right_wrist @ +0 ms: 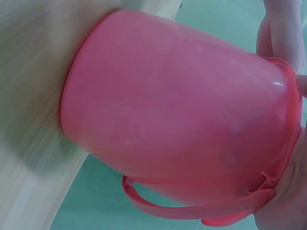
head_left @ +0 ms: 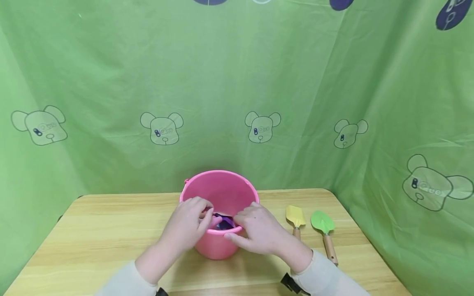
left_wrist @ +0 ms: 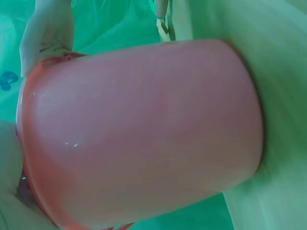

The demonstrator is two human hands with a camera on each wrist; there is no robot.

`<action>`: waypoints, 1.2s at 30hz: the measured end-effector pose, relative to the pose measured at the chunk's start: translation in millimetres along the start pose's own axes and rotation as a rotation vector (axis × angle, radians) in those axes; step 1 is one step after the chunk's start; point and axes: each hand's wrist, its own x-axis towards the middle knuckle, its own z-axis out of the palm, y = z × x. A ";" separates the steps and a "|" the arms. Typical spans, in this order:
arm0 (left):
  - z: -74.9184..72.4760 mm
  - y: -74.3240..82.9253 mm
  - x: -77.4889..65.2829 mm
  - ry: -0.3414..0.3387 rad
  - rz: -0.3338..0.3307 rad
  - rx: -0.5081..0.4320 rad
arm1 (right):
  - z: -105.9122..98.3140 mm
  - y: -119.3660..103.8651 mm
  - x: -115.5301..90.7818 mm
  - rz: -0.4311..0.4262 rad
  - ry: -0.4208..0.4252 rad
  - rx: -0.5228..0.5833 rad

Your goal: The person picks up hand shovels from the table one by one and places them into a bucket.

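A pink bucket [head_left: 218, 246] stands upright on the table, its mouth tipped into view from above. My left hand [head_left: 188, 222] reaches over the near left of the rim, fingers bent, beside a small pink piece [head_left: 215, 222] inside; whether it pinches that piece is hidden. Across the near right of the rim lies my right hand [head_left: 259, 228], thumb outside and fingers inside, gripping the wall. Between the hands, a dark and purple thing [head_left: 225, 222] shows inside the bucket, its kind unclear. The right wrist view shows the bucket's handle [right_wrist: 192, 211] hanging down its side.
Right of the bucket lie a yellow toy shovel [head_left: 295, 216] and a green toy trowel [head_left: 323, 222], both wooden-handled. The wooden table [head_left: 111, 230] ends at a green curtain [head_left: 214, 94] printed with bear heads, which also closes both sides.
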 end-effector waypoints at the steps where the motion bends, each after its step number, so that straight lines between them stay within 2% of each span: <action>1: 0.4 0.2 -1.9 0.006 0.018 -0.003 | 0.1 -0.1 -0.1 0.002 -0.001 -0.001; 11: 2.9 -8.4 -13.7 0.030 0.224 -0.067 | -0.9 0.1 0.4 -0.015 0.018 -0.008; 15: 4.0 -12.7 -17.5 0.019 0.314 -0.043 | -0.7 0.8 0.4 -0.024 0.023 -0.008; 18: 5.2 -15.1 -20.2 0.009 0.355 -0.033 | -0.3 1.0 0.5 -0.026 0.025 -0.005; 23: 6.2 -17.0 -23.7 0.024 0.375 -0.045 | 0.4 0.5 0.7 -0.017 0.019 -0.005; 36: 6.6 -15.1 -22.5 0.055 0.351 -0.105 | -1.2 -0.5 1.1 -0.004 0.006 0.006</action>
